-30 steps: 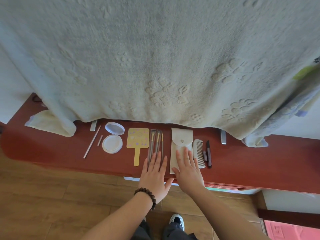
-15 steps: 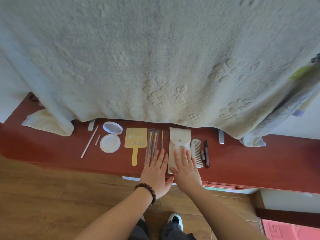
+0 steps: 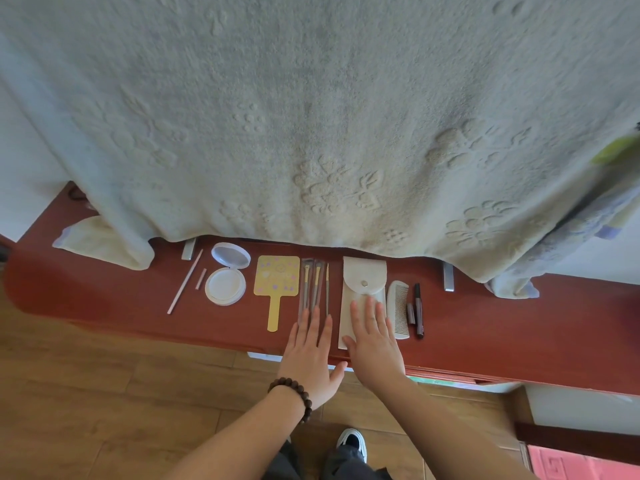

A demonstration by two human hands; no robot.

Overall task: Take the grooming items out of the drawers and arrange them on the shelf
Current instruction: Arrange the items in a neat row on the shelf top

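Grooming items lie in a row on a red-brown shelf (image 3: 519,334). From left: a thin pale stick (image 3: 184,286), an open white compact (image 3: 227,277), a yellow hand mirror (image 3: 276,285), three makeup brushes (image 3: 314,284), a cream snap pouch (image 3: 363,282), a white comb (image 3: 399,308) and a dark pen (image 3: 418,310). My left hand (image 3: 310,355) lies flat, fingers apart, its fingertips over the brush handles. My right hand (image 3: 372,337) rests flat on the lower part of the pouch. Neither hand grips anything.
A large pale embossed towel (image 3: 311,116) hangs over the back of the shelf, with metal brackets (image 3: 448,277) under it. A folded cloth (image 3: 93,242) sits at the shelf's left end. Below are a wooden floor (image 3: 86,393) and my shoe (image 3: 351,441).
Both hands have slid slightly back towards the shelf's front edge, staying flat over the brushes and pouch. The items keep their places.
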